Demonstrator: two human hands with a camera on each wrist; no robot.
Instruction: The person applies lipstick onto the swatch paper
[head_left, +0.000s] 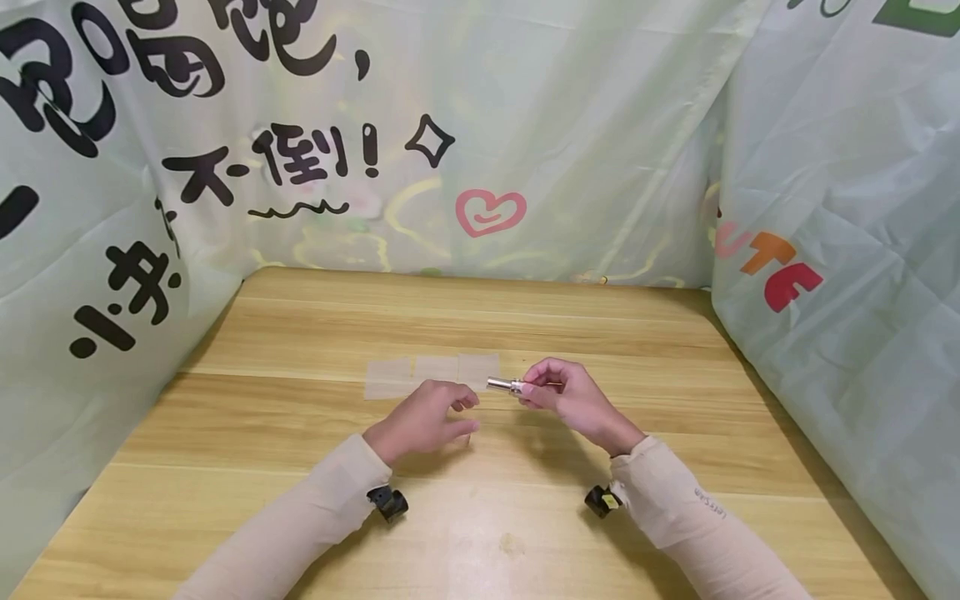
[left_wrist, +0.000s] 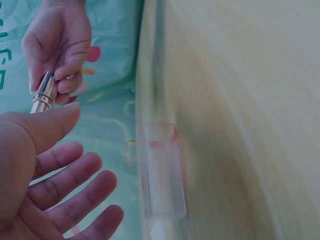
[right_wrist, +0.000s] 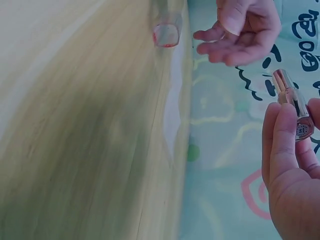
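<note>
My right hand (head_left: 573,400) pinches a small shiny lipstick tube (head_left: 504,384) between thumb and fingertips, its slim metal end pointing left. In the right wrist view, the lipstick tube (right_wrist: 289,95) has a rose-gold narrow end and a round label on its wider base, partly covered by the fingers. My left hand (head_left: 427,417) hovers to the left of the tube with fingers loosely bent and spread, holding nothing. In the left wrist view the left hand (left_wrist: 65,180) shows its thumb apart from the fingers, overlapping the tube's end.
Several pale see-through pieces (head_left: 387,379) lie in a row behind my left hand on the wooden table (head_left: 480,325). A clear rectangular piece (left_wrist: 165,172) with red marks shows in the left wrist view. Printed cloth (head_left: 600,150) encloses the table's back and sides.
</note>
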